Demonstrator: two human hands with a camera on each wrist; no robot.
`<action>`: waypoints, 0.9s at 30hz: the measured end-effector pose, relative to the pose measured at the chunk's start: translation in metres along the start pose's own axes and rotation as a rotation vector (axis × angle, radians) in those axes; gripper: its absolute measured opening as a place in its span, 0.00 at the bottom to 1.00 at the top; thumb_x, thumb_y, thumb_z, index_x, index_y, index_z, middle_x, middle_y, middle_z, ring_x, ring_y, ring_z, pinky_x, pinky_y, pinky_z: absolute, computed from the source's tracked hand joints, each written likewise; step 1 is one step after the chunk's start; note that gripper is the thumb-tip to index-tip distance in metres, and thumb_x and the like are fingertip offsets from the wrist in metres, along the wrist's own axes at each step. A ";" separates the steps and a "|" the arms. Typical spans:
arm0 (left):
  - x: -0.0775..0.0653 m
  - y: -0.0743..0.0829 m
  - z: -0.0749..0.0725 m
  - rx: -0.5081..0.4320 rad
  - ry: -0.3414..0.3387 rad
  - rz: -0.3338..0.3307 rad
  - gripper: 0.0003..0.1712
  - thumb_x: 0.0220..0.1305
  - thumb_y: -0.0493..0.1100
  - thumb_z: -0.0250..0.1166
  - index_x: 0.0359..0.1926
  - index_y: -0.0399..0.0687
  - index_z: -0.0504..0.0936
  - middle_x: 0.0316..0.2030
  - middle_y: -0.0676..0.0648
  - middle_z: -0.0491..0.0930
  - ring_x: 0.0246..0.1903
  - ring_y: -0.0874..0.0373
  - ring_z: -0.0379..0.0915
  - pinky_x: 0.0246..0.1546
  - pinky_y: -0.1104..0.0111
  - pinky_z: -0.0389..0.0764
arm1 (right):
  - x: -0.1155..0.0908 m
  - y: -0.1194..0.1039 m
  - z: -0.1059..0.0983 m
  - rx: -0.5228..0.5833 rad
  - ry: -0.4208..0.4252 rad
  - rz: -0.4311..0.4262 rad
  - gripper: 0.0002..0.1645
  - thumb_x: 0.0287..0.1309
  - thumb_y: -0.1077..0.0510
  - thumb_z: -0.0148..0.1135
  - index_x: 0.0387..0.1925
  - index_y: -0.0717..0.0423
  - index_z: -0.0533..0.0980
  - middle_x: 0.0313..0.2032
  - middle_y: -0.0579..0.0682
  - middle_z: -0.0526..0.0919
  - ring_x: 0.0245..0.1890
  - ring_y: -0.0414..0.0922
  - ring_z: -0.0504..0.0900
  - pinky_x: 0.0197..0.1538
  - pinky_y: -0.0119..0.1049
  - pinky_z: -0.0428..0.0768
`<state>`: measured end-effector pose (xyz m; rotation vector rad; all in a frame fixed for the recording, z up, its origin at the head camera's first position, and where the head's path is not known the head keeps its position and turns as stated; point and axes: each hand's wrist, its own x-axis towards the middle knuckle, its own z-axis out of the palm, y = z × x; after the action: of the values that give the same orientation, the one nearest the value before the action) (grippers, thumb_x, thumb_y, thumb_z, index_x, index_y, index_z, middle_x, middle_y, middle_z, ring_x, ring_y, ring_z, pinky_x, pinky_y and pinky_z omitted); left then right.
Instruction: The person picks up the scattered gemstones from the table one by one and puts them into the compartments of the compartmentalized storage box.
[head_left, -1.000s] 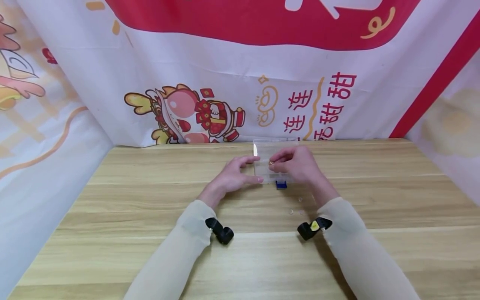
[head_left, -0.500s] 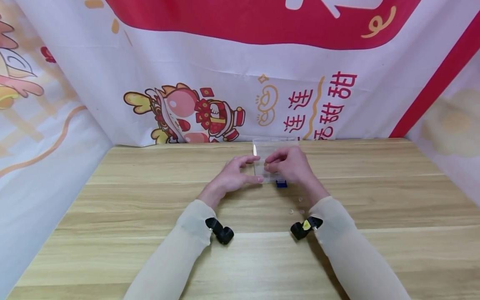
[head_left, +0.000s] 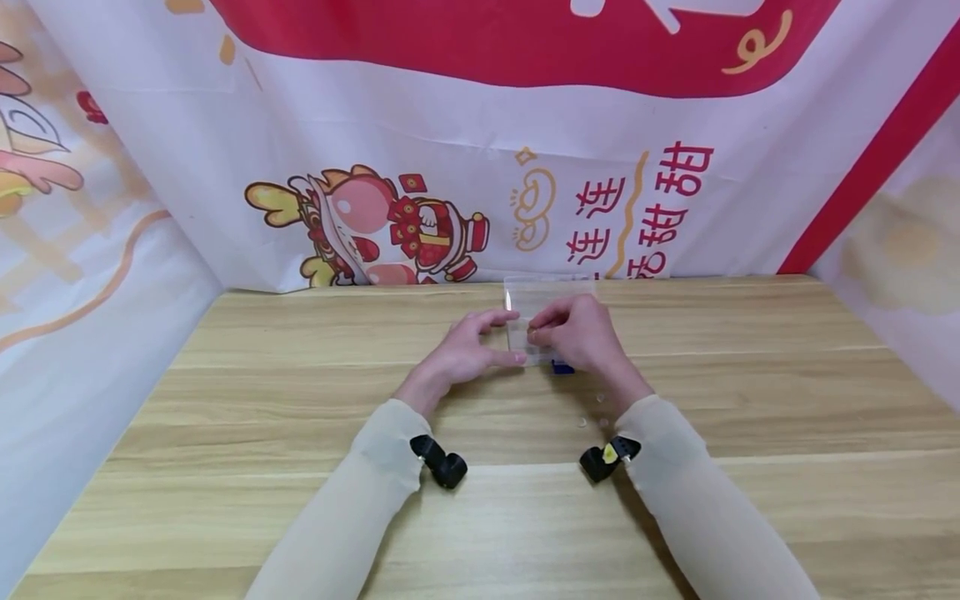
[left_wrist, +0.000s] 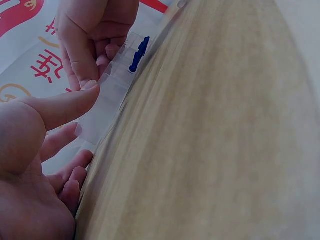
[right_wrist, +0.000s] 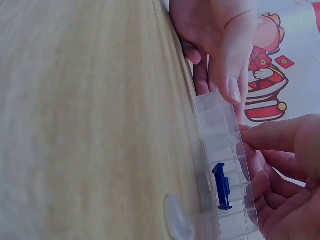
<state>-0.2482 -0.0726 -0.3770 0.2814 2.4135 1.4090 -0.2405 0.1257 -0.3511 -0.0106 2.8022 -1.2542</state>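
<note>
A clear plastic compartment box point(right_wrist: 216, 131) with a blue latch point(right_wrist: 222, 186) lies near the back of the table, its transparent lid point(head_left: 551, 290) raised against the backdrop. My left hand point(head_left: 461, 350) steadies the box's left end, thumb along the front corner and index finger farther back at the side. Over the left compartments, my right hand point(head_left: 581, 333) pinches a small gold-coloured piece point(head_left: 532, 330) between thumb and fingertips. Those fingers hide most of the piece. In the left wrist view, both thumbs come close together above the box point(left_wrist: 102, 107).
Several small clear or whitish pieces point(head_left: 582, 422) lie on the wooden table point(head_left: 495, 517) in front of the box, by the right wrist. One whitish oval piece point(right_wrist: 178, 217) shows in the right wrist view. A printed cloth backdrop point(head_left: 450, 108) rises right behind the box.
My right hand has shifted left and slightly lower over the box, with the gold-coloured piece in its fingertips. My left hand and the box have stayed in place.
</note>
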 end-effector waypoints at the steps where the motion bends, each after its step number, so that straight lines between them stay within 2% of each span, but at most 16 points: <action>1: 0.000 0.000 0.000 -0.001 -0.002 0.000 0.42 0.61 0.50 0.79 0.74 0.67 0.74 0.77 0.52 0.67 0.78 0.46 0.57 0.80 0.41 0.57 | 0.000 0.000 0.000 -0.004 0.002 -0.002 0.06 0.61 0.59 0.76 0.40 0.49 0.90 0.39 0.50 0.92 0.40 0.46 0.85 0.46 0.38 0.81; 18: 0.001 0.000 -0.002 0.013 -0.004 0.019 0.42 0.61 0.51 0.79 0.75 0.66 0.74 0.78 0.51 0.66 0.78 0.45 0.57 0.80 0.41 0.58 | -0.003 -0.004 0.000 -0.018 -0.009 -0.006 0.06 0.64 0.58 0.74 0.43 0.50 0.89 0.40 0.50 0.92 0.41 0.47 0.86 0.47 0.38 0.82; 27: -0.002 0.001 -0.002 0.012 0.001 0.012 0.39 0.62 0.51 0.79 0.73 0.69 0.75 0.77 0.51 0.67 0.78 0.46 0.57 0.79 0.42 0.59 | -0.004 -0.003 0.001 -0.022 -0.013 -0.013 0.06 0.65 0.58 0.74 0.43 0.50 0.90 0.40 0.51 0.92 0.41 0.47 0.85 0.47 0.38 0.82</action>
<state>-0.2471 -0.0739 -0.3749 0.2990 2.4257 1.4009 -0.2370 0.1231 -0.3495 -0.0382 2.8091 -1.2220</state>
